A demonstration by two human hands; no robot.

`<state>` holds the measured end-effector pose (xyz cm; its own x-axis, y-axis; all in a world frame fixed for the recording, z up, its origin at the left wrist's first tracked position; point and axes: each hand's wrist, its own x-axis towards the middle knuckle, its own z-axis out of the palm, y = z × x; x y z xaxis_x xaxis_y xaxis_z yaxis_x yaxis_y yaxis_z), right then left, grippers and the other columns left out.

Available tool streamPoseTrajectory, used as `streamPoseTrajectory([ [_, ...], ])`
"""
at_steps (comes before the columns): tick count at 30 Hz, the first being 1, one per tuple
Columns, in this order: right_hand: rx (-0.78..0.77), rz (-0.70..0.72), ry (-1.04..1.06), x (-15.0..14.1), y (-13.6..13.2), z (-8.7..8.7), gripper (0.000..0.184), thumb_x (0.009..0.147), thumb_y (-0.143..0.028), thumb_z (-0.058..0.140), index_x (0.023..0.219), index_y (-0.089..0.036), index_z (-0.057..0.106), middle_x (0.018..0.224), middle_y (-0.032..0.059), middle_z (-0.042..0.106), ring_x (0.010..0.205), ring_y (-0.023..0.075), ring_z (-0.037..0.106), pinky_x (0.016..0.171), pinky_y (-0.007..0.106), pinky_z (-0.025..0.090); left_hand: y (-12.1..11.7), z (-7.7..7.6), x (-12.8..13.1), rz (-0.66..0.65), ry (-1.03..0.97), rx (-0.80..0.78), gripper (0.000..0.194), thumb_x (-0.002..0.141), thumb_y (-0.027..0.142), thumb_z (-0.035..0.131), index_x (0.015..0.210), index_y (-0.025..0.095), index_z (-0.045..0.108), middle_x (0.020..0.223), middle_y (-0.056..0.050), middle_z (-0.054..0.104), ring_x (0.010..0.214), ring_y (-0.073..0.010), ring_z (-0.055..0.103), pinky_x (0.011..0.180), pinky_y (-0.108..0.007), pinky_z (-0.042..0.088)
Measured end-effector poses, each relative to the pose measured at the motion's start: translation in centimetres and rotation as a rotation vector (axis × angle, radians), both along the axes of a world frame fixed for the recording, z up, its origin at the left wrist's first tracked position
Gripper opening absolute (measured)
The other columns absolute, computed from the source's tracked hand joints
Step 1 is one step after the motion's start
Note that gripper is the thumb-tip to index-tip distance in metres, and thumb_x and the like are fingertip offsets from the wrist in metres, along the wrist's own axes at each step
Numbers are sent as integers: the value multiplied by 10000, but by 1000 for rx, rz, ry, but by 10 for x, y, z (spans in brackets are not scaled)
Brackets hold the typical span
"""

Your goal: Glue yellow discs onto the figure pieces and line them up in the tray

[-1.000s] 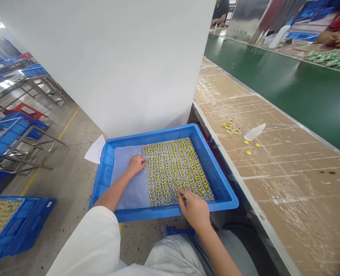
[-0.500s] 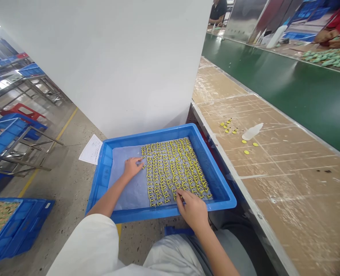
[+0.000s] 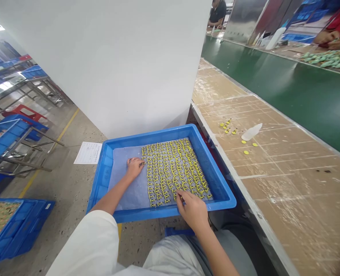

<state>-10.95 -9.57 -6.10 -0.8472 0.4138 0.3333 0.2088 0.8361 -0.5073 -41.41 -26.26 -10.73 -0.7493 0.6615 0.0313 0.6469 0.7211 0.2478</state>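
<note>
A blue plastic tray (image 3: 220, 186) rests in front of my lap, lined with a grey sheet (image 3: 124, 184). Rows of several small yellow parts (image 3: 174, 168) cover the sheet's right half. My left hand (image 3: 134, 167) lies on the sheet at the left edge of the rows, its fingertips pinching a yellow part. At the near edge of the rows my right hand (image 3: 193, 209) has its fingers curled down, pinching another yellow part.
A taped cardboard bench (image 3: 287, 168) runs along the right with loose yellow parts (image 3: 229, 128) and a white bottle (image 3: 252, 132). Behind it is a green conveyor belt (image 3: 273, 80), with other people beyond. A white panel (image 3: 124, 65) stands ahead. Blue crates (image 3: 11, 226) and a paper (image 3: 88, 152) lie left.
Both hands have stayed at the rows with only small finger movements. The view has shifted slightly, and the paper beside the tray now lies flatter.
</note>
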Motion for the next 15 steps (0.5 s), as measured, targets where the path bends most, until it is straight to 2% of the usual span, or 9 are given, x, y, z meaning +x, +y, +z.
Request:
streamPoseTrajectory([
  [6,0,6,6,-1,0,-1,236,940,-250,498,994,-212,724,894,33,764,772,161,709,697,247,465,8,-5,-5,66,3,56,274,915,347,598,1129,180,638,1238,-98,622,1142,-256,581,987,-516,457],
  [9,4,6,5,0,0,-2,233,943,-257,500,994,-214,723,893,26,763,771,163,707,696,251,463,6,-2,-8,78,-8,90,288,913,355,600,1139,181,635,1240,-100,621,1132,-254,587,979,-511,466],
  [11,7,10,5,0,0,-3,230,944,-258,502,996,-214,722,886,21,762,766,164,706,697,255,460,-2,4,-11,76,-14,114,308,914,363,598,1162,182,625,1248,-103,617,1122,-250,593,970,-501,476],
  [15,26,16,12,0,1,-4,227,943,-251,503,993,-209,720,870,25,760,745,164,702,689,260,454,-35,17,-11,91,-2,130,323,917,366,591,1181,182,615,1249,-104,616,1133,-253,588,980,-503,465],
])
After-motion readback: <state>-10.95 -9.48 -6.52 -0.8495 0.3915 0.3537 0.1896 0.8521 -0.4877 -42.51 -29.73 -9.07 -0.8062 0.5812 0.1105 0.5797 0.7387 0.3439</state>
